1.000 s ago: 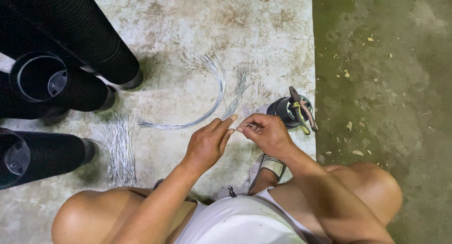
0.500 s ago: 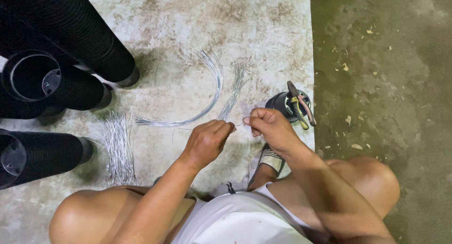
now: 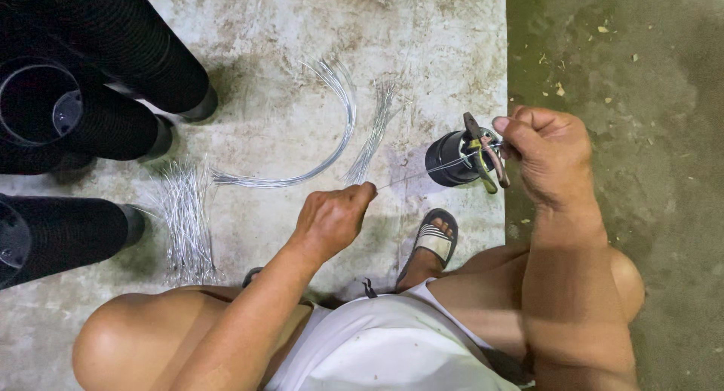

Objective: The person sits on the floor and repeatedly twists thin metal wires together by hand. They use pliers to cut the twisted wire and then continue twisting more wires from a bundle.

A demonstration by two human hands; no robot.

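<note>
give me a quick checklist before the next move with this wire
1. Wire pinched by left hand: ok.
2. Other end gripped by right hand: ok.
3. Wire straight and taut between the hands: ok.
4. Pliers within reach, resting on the small black pot: ok.
5. Wire clear of the pliers: cannot tell, it crosses them in this view.
6. Cut wire pile out of the way: ok.
</note>
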